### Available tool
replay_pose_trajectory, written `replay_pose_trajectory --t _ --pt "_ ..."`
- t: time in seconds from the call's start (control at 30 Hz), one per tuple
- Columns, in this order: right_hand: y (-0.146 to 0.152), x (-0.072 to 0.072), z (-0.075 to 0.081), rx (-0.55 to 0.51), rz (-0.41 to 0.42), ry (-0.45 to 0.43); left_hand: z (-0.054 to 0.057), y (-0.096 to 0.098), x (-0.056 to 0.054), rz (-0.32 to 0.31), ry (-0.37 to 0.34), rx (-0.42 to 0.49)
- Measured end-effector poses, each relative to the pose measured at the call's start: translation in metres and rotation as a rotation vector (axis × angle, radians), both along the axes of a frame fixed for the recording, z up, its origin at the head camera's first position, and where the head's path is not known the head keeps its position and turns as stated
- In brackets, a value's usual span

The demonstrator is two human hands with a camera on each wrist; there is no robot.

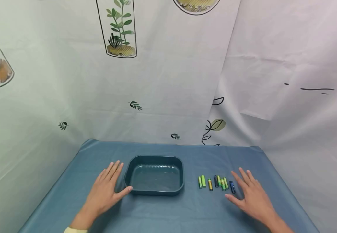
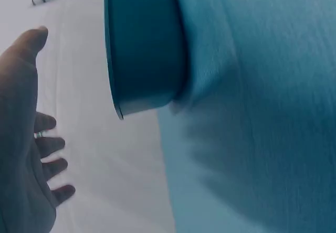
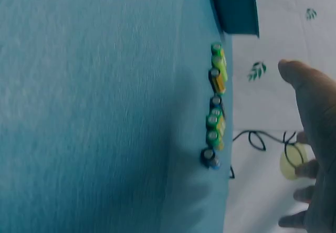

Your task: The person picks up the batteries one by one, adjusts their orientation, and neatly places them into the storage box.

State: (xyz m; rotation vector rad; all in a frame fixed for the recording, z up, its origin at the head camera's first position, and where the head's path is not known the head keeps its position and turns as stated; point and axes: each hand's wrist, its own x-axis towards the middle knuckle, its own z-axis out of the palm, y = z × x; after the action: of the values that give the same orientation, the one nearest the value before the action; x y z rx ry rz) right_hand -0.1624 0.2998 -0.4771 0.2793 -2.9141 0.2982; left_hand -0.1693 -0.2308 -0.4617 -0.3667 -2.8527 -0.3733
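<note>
So, both flat on the blue worktop: left hand spread, thumb touching the empty tray; right hand spread just right of the batteries, lined up within easy reach.

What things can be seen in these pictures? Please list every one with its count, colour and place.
tray: 1, dark teal, empty, middle of the table, beside the left hand.
batteries: 7 in a row, mostly green and yellow, one dark, one blue nearest the right hand; right of the tray.
tablecloth: 1, blue, covers the table.
backdrop sheets: white with printed plants, behind and at both sides.
left hand: flat on the tablecloth, fingers straight, thumb at the tray's corner.
right hand: flat on the tablecloth, fingers spread, just right of the batteries.
</note>
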Motion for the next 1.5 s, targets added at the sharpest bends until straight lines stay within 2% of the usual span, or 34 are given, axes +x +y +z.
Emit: replay_pose_trajectory --t 0.2,0.43,0.6,0.73,0.93,1.17,1.3,1.5 --pt "0.012 -0.007 -0.006 -0.085 0.027 0.003 -0.006 -0.005 -0.01 -0.013 -0.021 0.138" --pt "0.028 -0.018 -0.016 -0.152 0.054 0.054 -0.017 -0.007 -0.016 0.016 -0.193 0.35" --pt "0.039 -0.026 -0.025 -0.218 0.075 0.047 -0.025 -0.007 -0.02 0.032 -0.272 0.427" --pt "0.046 -0.032 -0.03 -0.267 0.094 0.017 -0.03 -0.008 -0.022 0.046 -0.307 0.472" --pt "0.054 -0.042 -0.037 -0.32 0.108 -0.033 -0.036 -0.008 -0.024 0.054 -0.315 0.515" --pt "0.058 -0.048 -0.04 -0.379 0.183 -0.125 -0.04 -0.007 -0.024 0.064 -0.321 0.548" --pt "0.061 -0.049 -0.042 -0.383 0.212 -0.176 -0.042 -0.007 -0.025 0.066 -0.314 0.562" --pt "0.064 -0.054 -0.045 -0.346 0.221 -0.199 -0.043 -0.007 -0.026 0.073 -0.31 0.574"
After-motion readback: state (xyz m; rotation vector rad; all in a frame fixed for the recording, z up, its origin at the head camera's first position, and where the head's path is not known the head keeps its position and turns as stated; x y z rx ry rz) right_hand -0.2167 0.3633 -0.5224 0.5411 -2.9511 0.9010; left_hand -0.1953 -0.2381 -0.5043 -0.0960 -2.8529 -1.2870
